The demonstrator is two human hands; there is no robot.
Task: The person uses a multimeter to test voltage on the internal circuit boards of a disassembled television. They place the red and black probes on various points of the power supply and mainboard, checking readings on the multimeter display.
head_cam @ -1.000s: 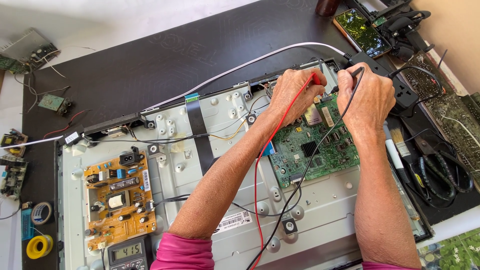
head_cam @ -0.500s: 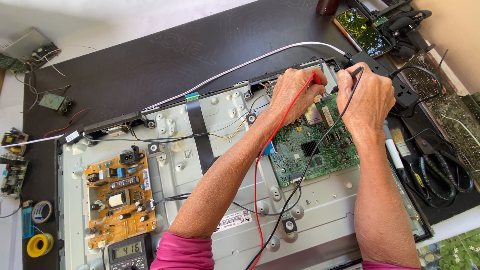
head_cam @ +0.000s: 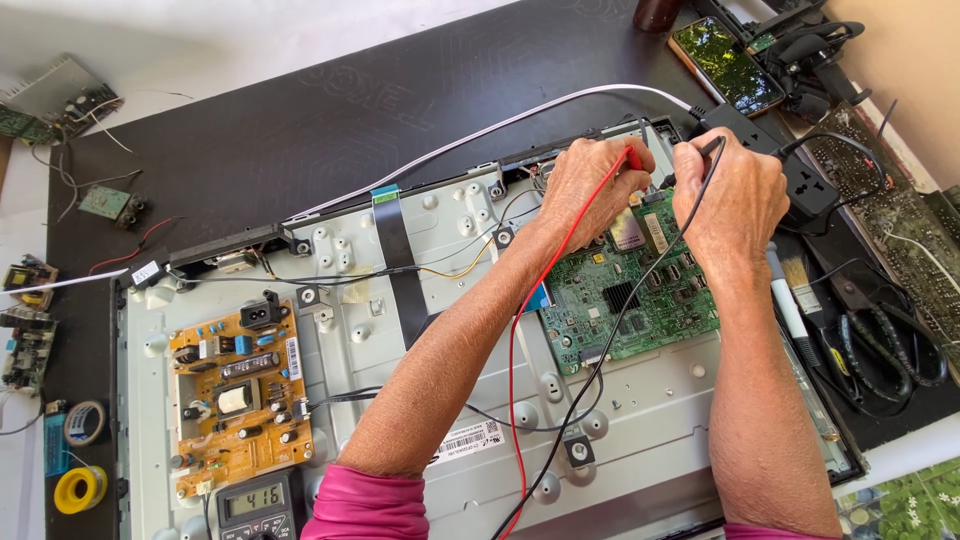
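Note:
My left hand [head_cam: 592, 187] grips a red probe [head_cam: 628, 158] whose red lead [head_cam: 520, 340] runs back toward me. My right hand [head_cam: 730, 196] grips a black probe [head_cam: 706, 150] with a black lead [head_cam: 600, 365]. Both probe tips are pressed near the top edge of a green circuit board [head_cam: 640, 300], mounted on the open metal back of a flat screen [head_cam: 480, 400]. A grey multimeter [head_cam: 256, 504] with a lit display sits at the bottom edge. The tips themselves are hidden by my fingers.
An orange-brown power board [head_cam: 235, 395] sits at the left of the chassis. A black power strip [head_cam: 800, 180], a brush [head_cam: 800, 290], cutters [head_cam: 880, 340] and a phone [head_cam: 725, 62] lie at the right. Tape rolls [head_cam: 80, 460] and small boards [head_cam: 28, 330] lie at the left.

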